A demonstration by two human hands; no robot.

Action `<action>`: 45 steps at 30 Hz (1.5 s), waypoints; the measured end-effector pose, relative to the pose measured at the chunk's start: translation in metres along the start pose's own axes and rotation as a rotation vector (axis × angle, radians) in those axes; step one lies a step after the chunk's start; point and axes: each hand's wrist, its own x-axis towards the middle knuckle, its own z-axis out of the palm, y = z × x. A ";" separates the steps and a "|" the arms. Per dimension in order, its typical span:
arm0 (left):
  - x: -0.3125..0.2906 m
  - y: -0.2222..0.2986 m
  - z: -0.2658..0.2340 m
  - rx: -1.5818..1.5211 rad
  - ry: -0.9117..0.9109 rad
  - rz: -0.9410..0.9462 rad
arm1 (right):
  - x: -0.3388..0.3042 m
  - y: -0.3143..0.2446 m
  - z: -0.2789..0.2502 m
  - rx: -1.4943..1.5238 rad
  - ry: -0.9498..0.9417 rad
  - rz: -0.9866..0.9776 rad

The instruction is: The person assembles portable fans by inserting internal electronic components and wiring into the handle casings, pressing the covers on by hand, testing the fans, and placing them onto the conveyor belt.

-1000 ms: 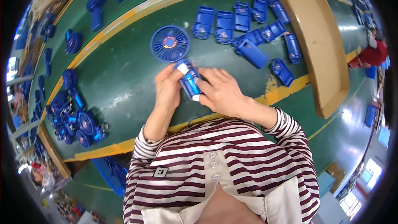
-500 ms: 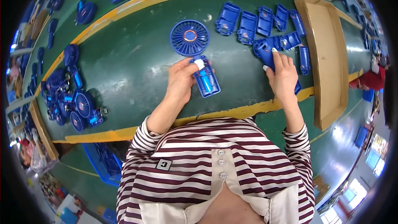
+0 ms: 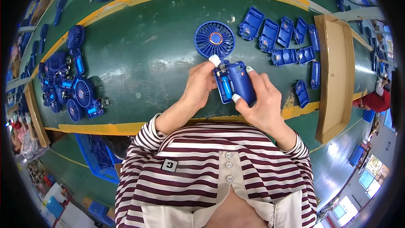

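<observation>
In front of me my left hand grips the handle of a blue handheld fan, its round slatted head pointing away from me. The handle lies open, showing a bright blue cylindrical battery and a small circuit board. My right hand holds a blue handle cover, smooth outer side up, between thumb and fingers. The cover is tilted against the right side of the open handle and overlaps part of it. White coverings sit on several of my fingertips.
Several loose blue handle covers lie at the right, beside a long cardboard tray. A heap of partly assembled blue fans is at the left. Yellow edging marks the near table edge; a blue crate stands below.
My right hand has picked up a cover from the group at the right and brought it leftward to the fan handle. My left hand still holds the fan.
</observation>
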 end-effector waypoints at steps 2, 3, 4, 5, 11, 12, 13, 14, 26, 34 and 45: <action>0.000 0.001 0.001 -0.072 0.007 0.005 | 0.004 -0.002 0.008 -0.043 -0.015 -0.051; -0.004 0.002 0.004 -0.080 -0.012 0.026 | 0.006 -0.005 0.010 -0.056 -0.021 -0.081; -0.004 0.004 0.005 -0.085 -0.011 0.027 | 0.008 -0.006 0.013 -0.055 -0.028 -0.084; -0.004 0.005 0.005 -0.079 -0.016 0.023 | 0.010 -0.007 0.016 -0.058 -0.031 -0.086; -0.001 0.002 0.001 -0.101 -0.009 0.022 | 0.017 -0.012 0.023 -0.075 -0.069 -0.087; 0.000 0.002 0.000 -0.114 -0.011 0.025 | 0.016 -0.013 0.024 -0.084 -0.075 -0.084; -0.001 0.002 0.001 -0.115 -0.011 0.026 | 0.016 -0.013 0.024 -0.093 -0.080 -0.078; -0.001 0.002 0.002 -0.120 -0.007 0.023 | 0.016 -0.012 0.025 -0.094 -0.081 -0.079; -0.001 -0.003 0.001 0.030 -0.037 -0.013 | 0.010 -0.010 0.030 -0.153 -0.083 -0.119; 0.001 0.004 0.005 0.044 -0.008 -0.044 | 0.013 -0.008 0.031 -0.161 -0.072 -0.162; 0.002 0.008 -0.002 -0.003 -0.064 0.057 | 0.009 0.005 0.032 0.184 -0.101 0.196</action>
